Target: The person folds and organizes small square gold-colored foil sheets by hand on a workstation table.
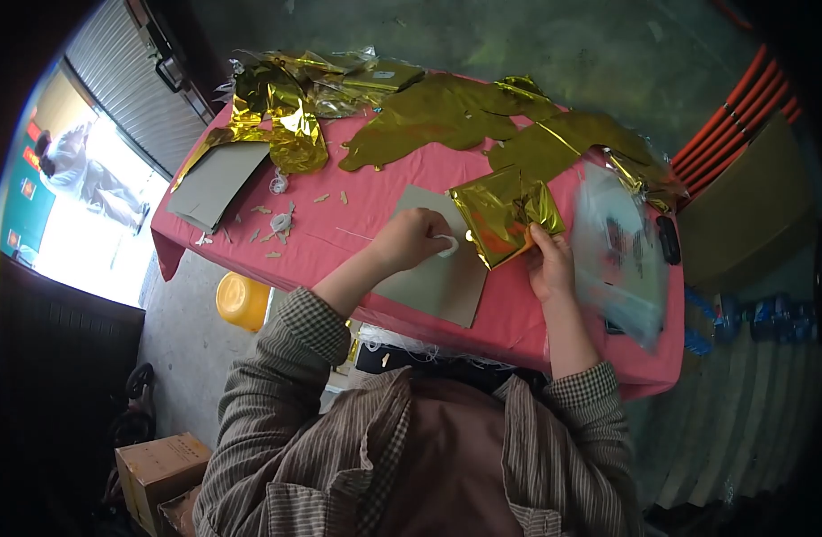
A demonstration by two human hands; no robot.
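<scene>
My left hand [409, 240] is closed in a pinch on a small bundle of white string [447, 246], and a thin loose end trails off to the left. My right hand [552, 263] grips the lower right corner of a folded gold foil sheet [500, 215], thumb on top. The foil is tilted and shiny, held just right of the string. Below both hands lies a grey cardboard sheet [438, 295] on the pink-covered table [339, 215]. Two more white string bundles [283, 221] rest left of my left hand among small beige scraps [321, 198].
Flat gold foil balloons [429, 121] spread along the table's far side. Grey boards [218, 183] are stacked at left. Clear plastic bags [621, 259] and a black object [668, 240] lie at right. A yellow bucket [241, 300] stands on the floor. A person [84, 170] is outside the doorway.
</scene>
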